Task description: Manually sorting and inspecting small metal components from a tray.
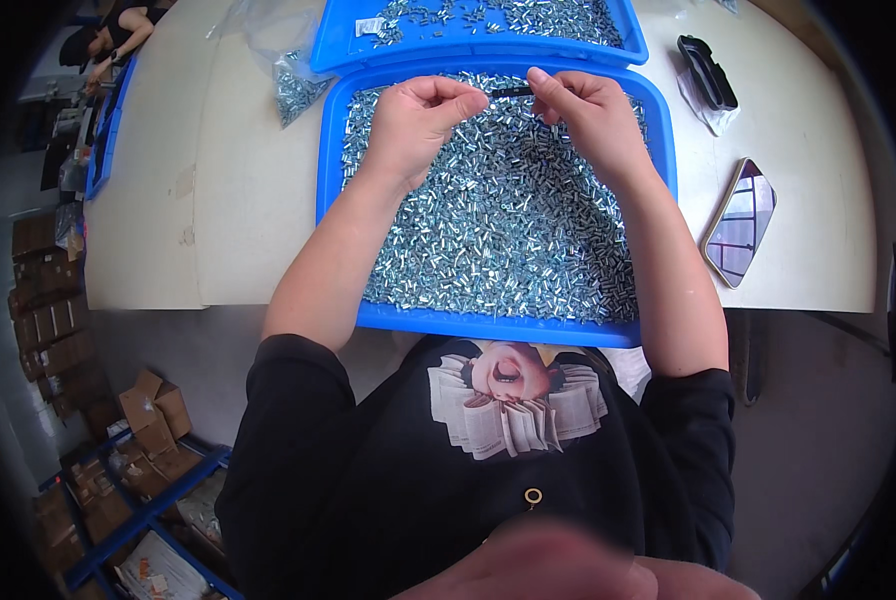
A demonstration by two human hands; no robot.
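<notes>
Blue tray (330, 200) of metal pieces (488, 240): right hand (593, 115) at 1 o'clock — fingers pinched on black rod (513, 91) at 12. Left hand (413, 130) at 11 — fingertips closed, hold unclear.

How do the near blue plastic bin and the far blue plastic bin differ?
The near blue plastic bin holds a dense spread of small silvery metal pieces; the far blue plastic bin shows bare patches between its pieces. The left hand and right hand are above the near bin; neither is above the far bin. Both bins are blue and hold small metal pieces.
</notes>
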